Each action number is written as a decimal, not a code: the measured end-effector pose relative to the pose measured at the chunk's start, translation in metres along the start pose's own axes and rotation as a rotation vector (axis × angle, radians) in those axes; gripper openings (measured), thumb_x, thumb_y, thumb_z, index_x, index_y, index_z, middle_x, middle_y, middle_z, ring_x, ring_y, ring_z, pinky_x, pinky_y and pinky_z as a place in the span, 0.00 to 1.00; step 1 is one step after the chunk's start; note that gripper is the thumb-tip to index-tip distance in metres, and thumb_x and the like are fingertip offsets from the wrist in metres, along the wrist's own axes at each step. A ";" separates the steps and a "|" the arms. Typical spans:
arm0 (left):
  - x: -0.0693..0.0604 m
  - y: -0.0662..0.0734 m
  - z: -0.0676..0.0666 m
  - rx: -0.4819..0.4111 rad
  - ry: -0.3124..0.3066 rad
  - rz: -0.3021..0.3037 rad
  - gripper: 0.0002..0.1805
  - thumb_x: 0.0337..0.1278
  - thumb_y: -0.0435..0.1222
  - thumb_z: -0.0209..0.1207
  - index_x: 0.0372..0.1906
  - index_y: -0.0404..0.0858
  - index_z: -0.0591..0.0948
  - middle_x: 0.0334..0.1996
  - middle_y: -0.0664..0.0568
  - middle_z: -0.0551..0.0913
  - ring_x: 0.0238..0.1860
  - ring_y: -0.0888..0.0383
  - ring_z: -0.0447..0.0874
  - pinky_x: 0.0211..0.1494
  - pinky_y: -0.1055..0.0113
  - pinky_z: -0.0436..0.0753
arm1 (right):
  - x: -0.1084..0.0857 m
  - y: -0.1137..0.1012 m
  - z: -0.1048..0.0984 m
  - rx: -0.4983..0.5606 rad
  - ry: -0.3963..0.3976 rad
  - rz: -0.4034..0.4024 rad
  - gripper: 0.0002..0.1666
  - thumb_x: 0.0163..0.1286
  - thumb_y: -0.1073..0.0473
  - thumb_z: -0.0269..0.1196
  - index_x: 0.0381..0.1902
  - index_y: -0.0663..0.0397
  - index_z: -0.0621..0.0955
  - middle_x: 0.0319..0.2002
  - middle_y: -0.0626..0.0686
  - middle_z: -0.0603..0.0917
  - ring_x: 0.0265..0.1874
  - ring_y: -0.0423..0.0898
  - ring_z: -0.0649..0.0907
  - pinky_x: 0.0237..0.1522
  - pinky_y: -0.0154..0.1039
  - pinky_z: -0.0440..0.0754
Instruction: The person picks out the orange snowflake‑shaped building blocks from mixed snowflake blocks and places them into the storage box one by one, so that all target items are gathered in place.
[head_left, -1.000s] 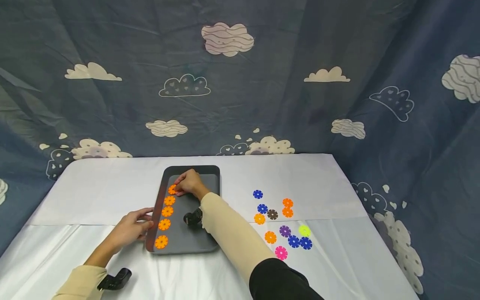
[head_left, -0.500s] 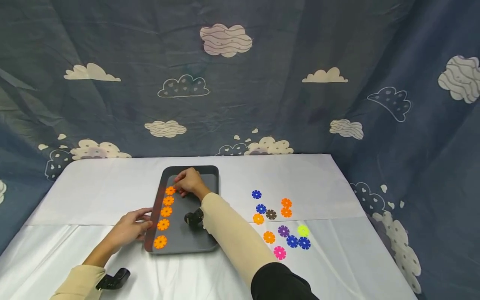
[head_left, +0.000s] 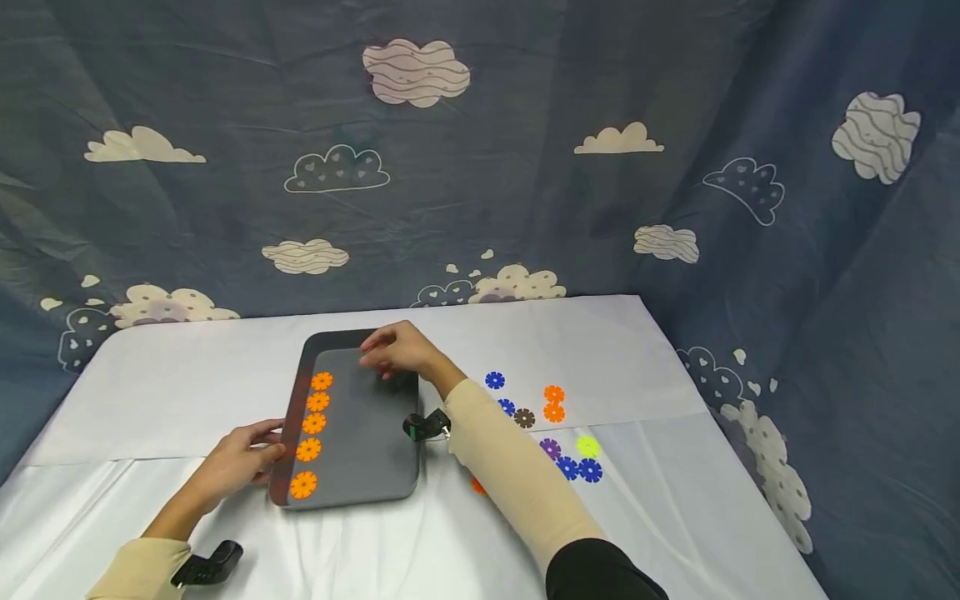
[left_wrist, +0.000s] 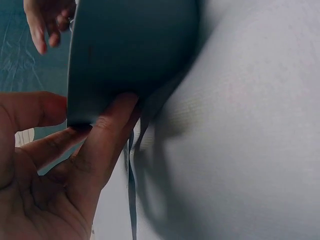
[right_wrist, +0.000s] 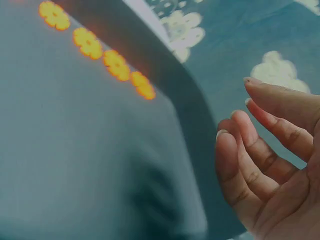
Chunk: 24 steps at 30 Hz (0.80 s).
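A dark grey tray lies on the white-covered table with several orange notched discs in a column along its left side. At the tray's left rim my left hand grips the edge; in the left wrist view its fingers lie on both sides of the tray wall. My right hand hovers over the tray's far right part, fingers loosely bent and apart. Nothing is between those fingers in the right wrist view, where the orange discs show beyond.
Right of the tray lie scattered discs: blue, brown, orange, purple and yellow-green. My right sleeve covers part of that area. A dark cloud-patterned curtain hangs behind the table.
My right hand has let go of the topmost orange disc and moved right, away from the column. The left hand keeps its place on the rim. The head view has shifted slightly.
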<state>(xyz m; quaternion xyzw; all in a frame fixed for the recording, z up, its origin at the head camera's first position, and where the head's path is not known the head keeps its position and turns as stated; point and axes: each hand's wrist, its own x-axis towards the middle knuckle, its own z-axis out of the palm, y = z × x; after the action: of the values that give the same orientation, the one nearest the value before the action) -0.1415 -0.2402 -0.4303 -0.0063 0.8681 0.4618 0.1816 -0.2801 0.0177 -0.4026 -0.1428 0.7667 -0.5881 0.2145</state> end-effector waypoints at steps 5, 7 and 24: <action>-0.002 -0.001 -0.004 0.011 -0.003 -0.015 0.30 0.68 0.31 0.51 0.68 0.21 0.58 0.55 0.27 0.72 0.49 0.45 0.80 0.37 0.61 0.84 | -0.023 -0.002 -0.024 -0.024 -0.016 -0.050 0.17 0.60 0.66 0.69 0.47 0.68 0.82 0.32 0.52 0.85 0.25 0.43 0.81 0.30 0.40 0.84; -0.002 -0.001 -0.005 0.015 -0.006 -0.009 0.30 0.68 0.31 0.51 0.68 0.21 0.58 0.54 0.28 0.72 0.49 0.46 0.80 0.37 0.62 0.84 | -0.033 0.002 -0.037 -0.047 -0.005 -0.058 0.17 0.60 0.66 0.69 0.47 0.68 0.82 0.33 0.53 0.84 0.25 0.44 0.82 0.32 0.42 0.84; -0.001 -0.003 -0.002 -0.024 -0.034 0.050 0.30 0.68 0.31 0.51 0.68 0.20 0.58 0.54 0.27 0.72 0.48 0.47 0.81 0.36 0.63 0.84 | -0.136 0.093 -0.141 -0.142 0.240 0.120 0.16 0.60 0.67 0.67 0.47 0.64 0.82 0.35 0.56 0.82 0.30 0.50 0.81 0.36 0.39 0.83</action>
<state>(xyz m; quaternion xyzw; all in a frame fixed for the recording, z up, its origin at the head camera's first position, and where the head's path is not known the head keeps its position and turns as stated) -0.1403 -0.2439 -0.4312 0.0210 0.8592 0.4767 0.1844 -0.2292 0.2249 -0.4403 -0.0403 0.8337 -0.5313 0.1452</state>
